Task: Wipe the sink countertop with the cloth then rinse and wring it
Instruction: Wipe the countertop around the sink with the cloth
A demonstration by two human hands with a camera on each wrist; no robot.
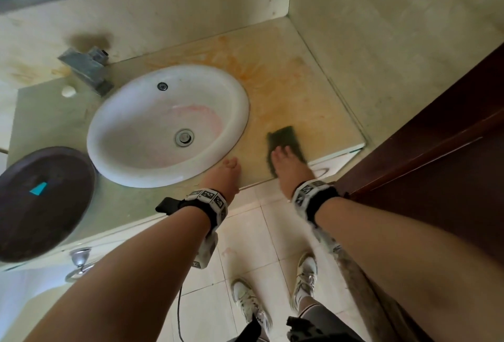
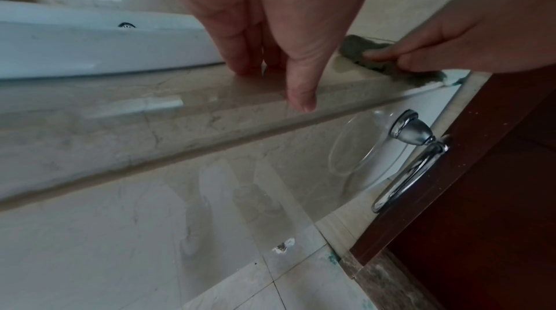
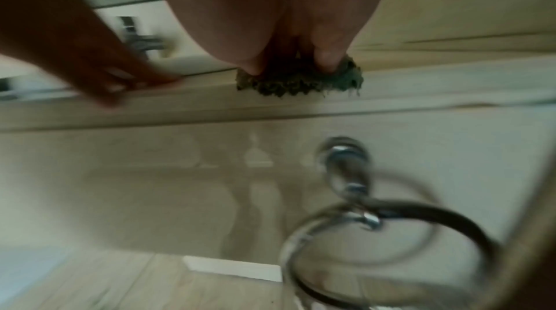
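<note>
A dark green cloth (image 1: 285, 137) lies flat on the beige countertop (image 1: 294, 90), right of the white sink (image 1: 131, 134) and at the front edge. My right hand (image 1: 283, 157) presses down on it with fingers spread over its near half. In the right wrist view the cloth (image 3: 300, 84) hangs slightly over the counter lip under my right hand (image 3: 289, 65). My left hand (image 1: 230, 168) rests empty on the counter edge beside the sink rim, fingers straight, thumb (image 2: 300, 98) hanging over the front lip. Orange streaks cover the counter behind the cloth.
A square metal faucet (image 1: 87, 70) stands at the back left of the sink, with a small white knob (image 1: 68, 91) beside it. A dark round basin (image 1: 41, 199) sits on the counter's left end. A brown door (image 1: 436, 164) is close on the right. A chrome towel ring (image 2: 412, 160) hangs below the counter.
</note>
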